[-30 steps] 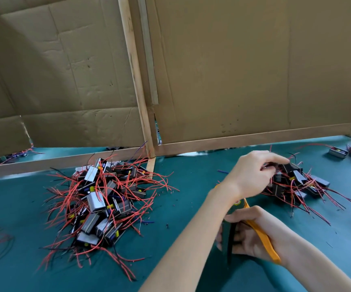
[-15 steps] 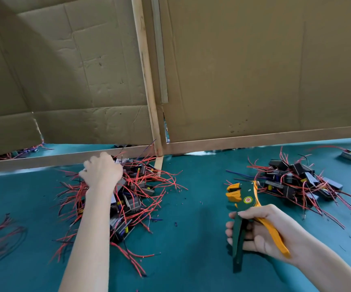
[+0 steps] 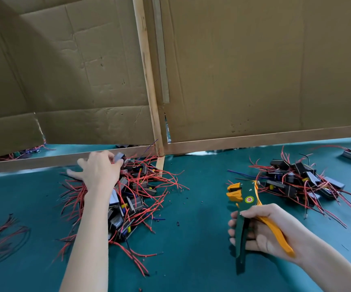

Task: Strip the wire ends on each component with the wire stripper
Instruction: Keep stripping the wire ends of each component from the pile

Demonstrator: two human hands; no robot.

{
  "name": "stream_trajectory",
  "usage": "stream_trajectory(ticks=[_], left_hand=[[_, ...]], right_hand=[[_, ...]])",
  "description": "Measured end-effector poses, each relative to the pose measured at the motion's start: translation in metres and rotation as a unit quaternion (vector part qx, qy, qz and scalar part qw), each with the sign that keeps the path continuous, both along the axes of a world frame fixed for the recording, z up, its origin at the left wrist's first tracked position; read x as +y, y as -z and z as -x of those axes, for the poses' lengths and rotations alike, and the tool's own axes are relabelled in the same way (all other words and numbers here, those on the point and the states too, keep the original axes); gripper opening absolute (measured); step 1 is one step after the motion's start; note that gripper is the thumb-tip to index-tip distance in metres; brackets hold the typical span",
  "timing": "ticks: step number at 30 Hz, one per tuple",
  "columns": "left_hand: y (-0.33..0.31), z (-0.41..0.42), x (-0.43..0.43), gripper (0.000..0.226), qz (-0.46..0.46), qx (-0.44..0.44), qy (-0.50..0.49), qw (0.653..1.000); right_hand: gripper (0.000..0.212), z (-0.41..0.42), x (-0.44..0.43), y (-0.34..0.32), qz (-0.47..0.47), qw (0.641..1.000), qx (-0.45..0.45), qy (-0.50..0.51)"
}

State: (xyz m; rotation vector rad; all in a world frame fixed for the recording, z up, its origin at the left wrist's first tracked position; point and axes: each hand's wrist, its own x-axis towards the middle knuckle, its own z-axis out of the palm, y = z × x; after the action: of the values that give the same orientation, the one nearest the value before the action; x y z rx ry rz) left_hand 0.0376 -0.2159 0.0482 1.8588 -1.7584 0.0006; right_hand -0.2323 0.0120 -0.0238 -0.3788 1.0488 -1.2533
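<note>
Reaching into the big left pile (image 3: pixel 132 197) of components on the desk (image 3: pixel 191 239), the left hand (image 3: pixel 98 171) is pinching one grey component (image 3: pixel 118 157) at its far edge. The right hand (image 3: pixel 263 228) is gripping the wire stripper (image 3: pixel 244 200), with no wire in it. Judging by the smaller right pile (image 3: pixel 301 182), most stripping is remaining; bare wire ends are too fine to make out.

The stripper (image 3: pixel 246 202), green with orange jaws and one orange handle, stands upright at lower right, head up and jaws facing left, gripped by the right hand (image 3: pixel 261 230). A pile (image 3: pixel 132 199) of small silver-black components with red wires lies at centre left. The left hand (image 3: pixel 98 171) pinches a component (image 3: pixel 118 158) at the top of it. A second pile (image 3: pixel 296 182) lies at right.
</note>
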Motion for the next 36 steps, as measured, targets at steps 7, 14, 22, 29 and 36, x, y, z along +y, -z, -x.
stream_trajectory(ticks=[7, 14, 22, 29, 36], left_hand=[[-0.028, 0.025, 0.016, 0.02, 0.306, 0.154, 0.19, 0.92], [-0.019, 0.078, 0.043, 0.027, 0.106, 0.32, 0.378, 0.862], [0.007, 0.112, 0.059, 0.02, -0.193, 0.428, 0.414, 0.78], [0.01, 0.111, 0.057, 0.02, -0.079, 0.316, 0.424, 0.845], [0.012, 0.111, 0.06, 0.012, -0.09, 0.36, 0.502, 0.781]], right_hand=[[0.031, 0.001, -0.001, -0.001, 0.02, 1.0, 0.006, 0.021], [0.036, 0.002, -0.001, 0.0, 0.033, 0.999, 0.016, 0.037], [0.039, 0.002, -0.001, 0.0, 0.042, 0.998, 0.024, 0.036], [0.037, -0.001, 0.0, -0.001, 0.06, 0.998, 0.031, 0.02], [0.037, -0.004, 0.0, 0.0, 0.089, 0.995, 0.036, 0.007]])
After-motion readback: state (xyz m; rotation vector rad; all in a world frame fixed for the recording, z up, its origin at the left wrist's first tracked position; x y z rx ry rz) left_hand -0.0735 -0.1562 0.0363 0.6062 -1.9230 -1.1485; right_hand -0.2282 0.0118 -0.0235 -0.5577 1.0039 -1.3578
